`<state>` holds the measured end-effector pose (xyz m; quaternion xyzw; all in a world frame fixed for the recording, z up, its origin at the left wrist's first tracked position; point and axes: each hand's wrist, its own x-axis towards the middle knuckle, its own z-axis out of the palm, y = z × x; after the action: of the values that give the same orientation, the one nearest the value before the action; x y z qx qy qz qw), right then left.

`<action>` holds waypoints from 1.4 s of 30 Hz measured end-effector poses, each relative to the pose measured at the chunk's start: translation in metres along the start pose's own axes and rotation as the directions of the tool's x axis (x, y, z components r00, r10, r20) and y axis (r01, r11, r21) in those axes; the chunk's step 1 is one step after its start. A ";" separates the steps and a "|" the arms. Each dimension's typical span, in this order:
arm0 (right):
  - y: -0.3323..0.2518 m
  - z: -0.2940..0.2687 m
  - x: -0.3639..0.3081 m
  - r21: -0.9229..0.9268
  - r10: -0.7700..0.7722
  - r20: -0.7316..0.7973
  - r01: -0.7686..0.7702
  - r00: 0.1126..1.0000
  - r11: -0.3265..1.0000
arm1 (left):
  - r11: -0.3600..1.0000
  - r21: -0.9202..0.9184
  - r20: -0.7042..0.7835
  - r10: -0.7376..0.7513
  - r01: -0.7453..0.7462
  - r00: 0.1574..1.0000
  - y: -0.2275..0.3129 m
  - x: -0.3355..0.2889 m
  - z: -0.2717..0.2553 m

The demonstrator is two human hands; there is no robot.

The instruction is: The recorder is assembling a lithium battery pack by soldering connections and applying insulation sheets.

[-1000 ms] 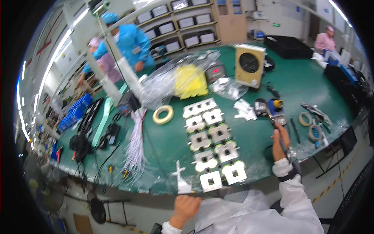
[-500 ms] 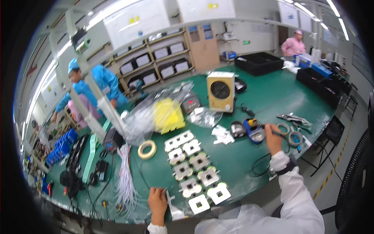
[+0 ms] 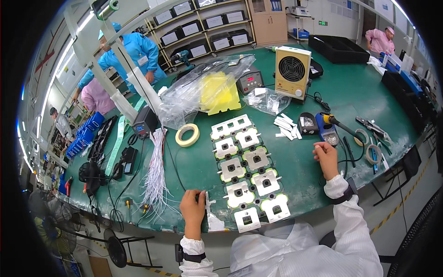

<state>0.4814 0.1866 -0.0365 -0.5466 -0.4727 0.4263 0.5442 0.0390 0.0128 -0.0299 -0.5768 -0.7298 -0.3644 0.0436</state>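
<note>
My left hand (image 3: 193,208) rests at the table's front edge with fingers curled. A small dark bit shows at its fingertips; what it is I cannot make out. Beside it lies a torn white strip (image 3: 214,220). My right hand (image 3: 327,160) hovers over the table with fingers bent in, nothing visible in them. A soldering iron (image 3: 342,125) with a dark handle sits in its blue stand (image 3: 328,136), beyond and apart from that hand. Between my hands lies a two-column assembly of white and grey square-holed plates (image 3: 240,194) with black-centred parts and green-yellow edges.
Left of the plates are a tape roll (image 3: 187,135) and a white wire bundle (image 3: 157,184). Behind stand a yellow sheet in clear plastic (image 3: 220,94), a soldering station (image 3: 251,81) and a fan unit (image 3: 292,73). Pliers (image 3: 374,128) lie right. Co-workers (image 3: 134,53) stand beyond.
My right hand has let go of the soldering iron, now in its stand, and drawn back toward me. My left hand stays at the front edge. The view has tilted downward.
</note>
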 end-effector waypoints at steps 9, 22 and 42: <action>0.029 -0.011 -0.002 -0.215 -0.313 0.101 0.328 0.944 0.920 | 0.999 -0.005 -0.067 -0.042 0.042 0.997 0.002 -0.008 0.000; 0.019 -0.004 -0.006 -0.235 -0.242 0.132 0.267 0.961 0.934 | 0.998 -0.031 -0.080 -0.049 0.047 0.996 0.000 -0.009 0.002; 0.102 -0.043 0.063 -0.494 -0.353 0.252 0.434 0.901 0.754 | 0.970 -0.133 -0.230 -0.231 0.205 0.945 -0.095 0.155 0.075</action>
<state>0.5407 0.2442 -0.1330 -0.5330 -0.7150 0.1897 0.4106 -0.0686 0.1755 -0.0551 -0.4450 -0.7575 -0.4738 0.0611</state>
